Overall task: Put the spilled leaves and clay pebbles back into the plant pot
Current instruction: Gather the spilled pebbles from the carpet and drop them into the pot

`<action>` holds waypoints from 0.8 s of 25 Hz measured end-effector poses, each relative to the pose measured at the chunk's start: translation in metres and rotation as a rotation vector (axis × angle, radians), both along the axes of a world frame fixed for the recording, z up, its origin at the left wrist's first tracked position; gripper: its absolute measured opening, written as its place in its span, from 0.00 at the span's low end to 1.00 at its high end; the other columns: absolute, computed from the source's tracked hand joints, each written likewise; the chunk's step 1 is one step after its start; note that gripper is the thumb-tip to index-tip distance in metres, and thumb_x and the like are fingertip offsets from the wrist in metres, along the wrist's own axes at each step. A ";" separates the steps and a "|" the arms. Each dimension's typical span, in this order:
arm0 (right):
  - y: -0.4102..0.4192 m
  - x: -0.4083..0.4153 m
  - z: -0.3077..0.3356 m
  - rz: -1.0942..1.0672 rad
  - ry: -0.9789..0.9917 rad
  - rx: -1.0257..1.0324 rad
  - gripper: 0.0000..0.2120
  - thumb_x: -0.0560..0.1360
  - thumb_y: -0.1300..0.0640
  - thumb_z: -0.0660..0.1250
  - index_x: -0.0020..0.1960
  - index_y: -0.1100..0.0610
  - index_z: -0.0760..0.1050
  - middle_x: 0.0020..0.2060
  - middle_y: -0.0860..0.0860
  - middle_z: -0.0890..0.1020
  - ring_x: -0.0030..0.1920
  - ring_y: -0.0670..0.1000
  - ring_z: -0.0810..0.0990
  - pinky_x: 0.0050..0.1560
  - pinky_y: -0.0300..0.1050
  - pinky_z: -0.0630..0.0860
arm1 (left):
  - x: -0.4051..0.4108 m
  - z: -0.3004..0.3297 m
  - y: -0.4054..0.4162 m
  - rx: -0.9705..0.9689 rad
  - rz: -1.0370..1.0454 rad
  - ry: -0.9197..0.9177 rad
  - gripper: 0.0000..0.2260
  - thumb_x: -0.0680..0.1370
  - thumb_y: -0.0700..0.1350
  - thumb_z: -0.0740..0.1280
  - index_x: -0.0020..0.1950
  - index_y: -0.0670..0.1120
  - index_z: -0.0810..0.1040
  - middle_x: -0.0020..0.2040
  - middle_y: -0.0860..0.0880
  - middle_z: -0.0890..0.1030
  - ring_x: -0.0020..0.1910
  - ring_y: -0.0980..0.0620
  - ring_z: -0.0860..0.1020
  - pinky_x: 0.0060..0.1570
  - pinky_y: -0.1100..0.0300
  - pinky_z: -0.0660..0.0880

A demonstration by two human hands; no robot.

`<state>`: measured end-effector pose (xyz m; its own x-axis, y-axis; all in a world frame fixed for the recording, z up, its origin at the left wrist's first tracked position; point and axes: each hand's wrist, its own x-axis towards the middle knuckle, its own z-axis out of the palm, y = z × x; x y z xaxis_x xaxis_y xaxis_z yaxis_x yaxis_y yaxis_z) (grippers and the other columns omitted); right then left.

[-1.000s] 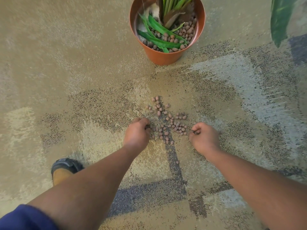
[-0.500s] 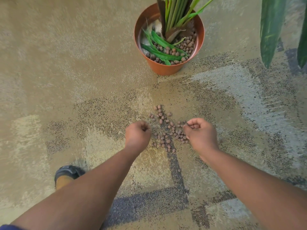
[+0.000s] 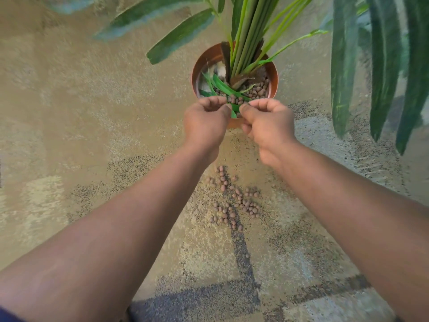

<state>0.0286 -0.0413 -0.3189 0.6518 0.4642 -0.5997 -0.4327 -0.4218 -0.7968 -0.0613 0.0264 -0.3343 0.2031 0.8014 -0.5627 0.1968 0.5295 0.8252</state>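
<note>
The terracotta plant pot (image 3: 275, 74) stands on the carpet ahead, holding green stems (image 3: 246, 38), several loose cut leaves (image 3: 222, 86) and brown clay pebbles (image 3: 258, 90). My left hand (image 3: 205, 123) and my right hand (image 3: 267, 126) hover side by side over the pot's near rim. Both have their fingers curled into loose fists around picked-up pebbles, which are mostly hidden inside. A scatter of spilled clay pebbles (image 3: 234, 203) lies on the carpet between my forearms, closer to me than the pot.
Long dark green leaves (image 3: 343, 66) of the plant hang down at the right, and more spread at the top left (image 3: 178, 38). The floor is tan patterned carpet (image 3: 69, 112) with dark stripes.
Both hands have lifted off the spilled pebble patch and moved forward to the pot's near rim, fists still curled. The camera has tilted up, bringing more of the plant into view.
</note>
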 end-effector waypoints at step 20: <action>-0.002 0.007 0.001 0.318 -0.072 0.127 0.26 0.78 0.78 0.59 0.70 0.60 0.75 0.67 0.54 0.79 0.65 0.51 0.80 0.54 0.38 0.81 | -0.018 -0.015 -0.012 0.166 -0.043 0.157 0.09 0.80 0.33 0.68 0.50 0.47 0.83 0.49 0.49 0.86 0.48 0.53 0.84 0.54 0.58 0.83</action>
<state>0.0361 -0.0436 -0.3178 0.5016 0.7185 -0.4818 -0.2362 -0.4220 -0.8753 -0.0791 0.0148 -0.3490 0.1598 0.8778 -0.4516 0.3489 0.3777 0.8577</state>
